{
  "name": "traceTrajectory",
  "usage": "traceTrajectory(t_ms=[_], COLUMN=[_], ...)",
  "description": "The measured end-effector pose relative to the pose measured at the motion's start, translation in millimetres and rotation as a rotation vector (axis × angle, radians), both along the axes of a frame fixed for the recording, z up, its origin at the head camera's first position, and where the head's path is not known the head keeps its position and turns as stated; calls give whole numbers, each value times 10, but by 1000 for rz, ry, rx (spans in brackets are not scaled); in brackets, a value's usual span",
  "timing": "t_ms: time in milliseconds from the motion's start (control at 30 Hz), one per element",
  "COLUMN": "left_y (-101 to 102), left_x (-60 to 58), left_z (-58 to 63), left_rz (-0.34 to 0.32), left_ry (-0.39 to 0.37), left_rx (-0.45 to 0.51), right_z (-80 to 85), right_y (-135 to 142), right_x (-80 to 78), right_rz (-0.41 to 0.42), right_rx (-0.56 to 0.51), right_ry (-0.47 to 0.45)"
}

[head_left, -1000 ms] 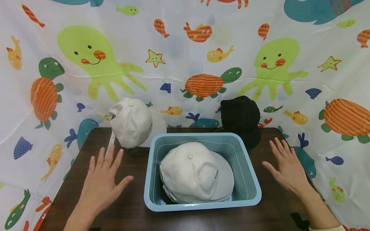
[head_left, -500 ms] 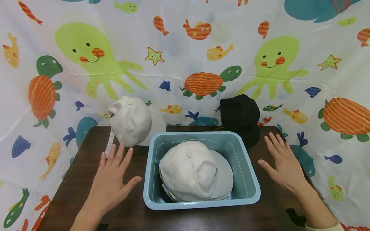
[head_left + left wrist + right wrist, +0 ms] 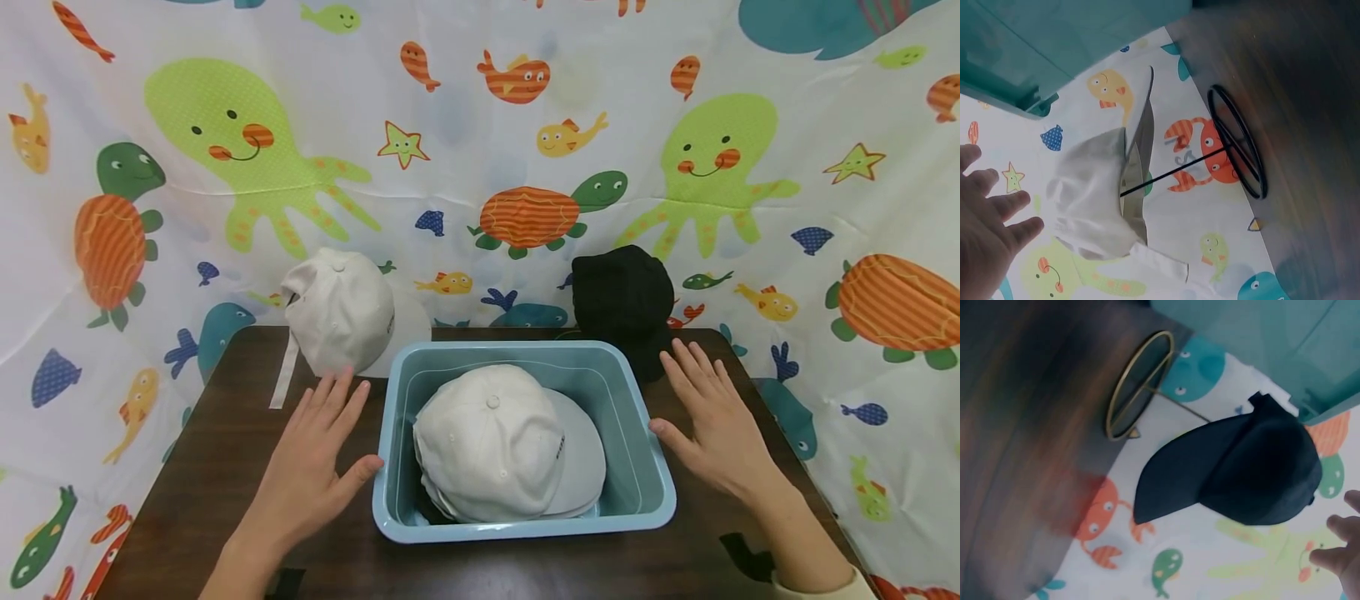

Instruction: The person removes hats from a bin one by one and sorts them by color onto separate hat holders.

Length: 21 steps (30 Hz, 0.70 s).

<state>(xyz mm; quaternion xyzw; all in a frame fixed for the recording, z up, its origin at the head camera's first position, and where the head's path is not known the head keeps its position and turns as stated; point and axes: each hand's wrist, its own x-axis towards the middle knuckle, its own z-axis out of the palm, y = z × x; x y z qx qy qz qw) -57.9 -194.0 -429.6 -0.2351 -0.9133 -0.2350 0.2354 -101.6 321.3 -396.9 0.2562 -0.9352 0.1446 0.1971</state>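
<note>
A light-blue plastic bin (image 3: 525,532) stands in the middle of the table, holding a white baseball cap (image 3: 487,450) whose brim points right. White edges under it suggest more stacked caps. My left hand (image 3: 315,467) is left of the bin, fingers spread, its thumb at the left rim; contact cannot be told. On the other side, my right hand (image 3: 716,433) has its thumb close to the right rim, fingers extended. Neither hand holds anything. Behind the left hand, a white cap (image 3: 1091,194) hangs on a black wire stand (image 3: 1172,172). Beyond the right hand, a black cap (image 3: 1260,462) sits on a gold wire stand (image 3: 1180,405).
The dark wooden table (image 3: 465,575) has its back edge against a white curtain (image 3: 465,33) printed with sea animals. Both capped stands are at the back edge, just behind the bin. A white strap (image 3: 283,375) hangs from the left cap.
Both hands have moved inward toward the bin, the left one rightward and the right one leftward. The bin and caps have stayed in place; the head view shifted slightly.
</note>
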Motion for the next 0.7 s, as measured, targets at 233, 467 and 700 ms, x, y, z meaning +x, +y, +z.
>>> traceTrajectory(t_ms=[233, 467, 700], left_y=[87, 100, 132], left_x=[-31, -31, -54], left_z=[-22, -47, -113], left_rz=[-56, -108, -164], left_ry=[30, 14, 6], left_rx=[31, 59, 106], right_z=[46, 65, 90], right_y=[-146, -284, -403], right_x=[-5, -31, -28], right_rz=[67, 118, 148], right_rx=[-14, -4, 6], right_ry=[45, 59, 41])
